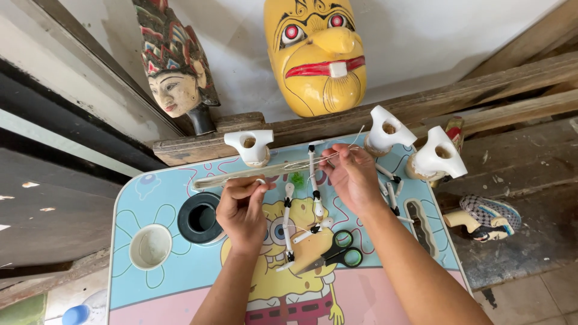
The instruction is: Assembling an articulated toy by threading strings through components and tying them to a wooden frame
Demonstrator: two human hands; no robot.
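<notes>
While the left hand [242, 204] pinches one end of a thin white thread [313, 159] and the right hand [352, 177] pinches the other near the table's [150, 186] far edge, it looks light, limp and easily snapped, best gripped by fingertips at its ends.

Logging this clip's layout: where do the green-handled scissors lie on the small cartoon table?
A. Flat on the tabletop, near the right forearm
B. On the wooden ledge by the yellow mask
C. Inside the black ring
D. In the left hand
A: the scissors lie flat on the table just beside the right forearm, held by neither the left hand nor the right hand, whose fingers are up by the white jointed sticks.
</notes>
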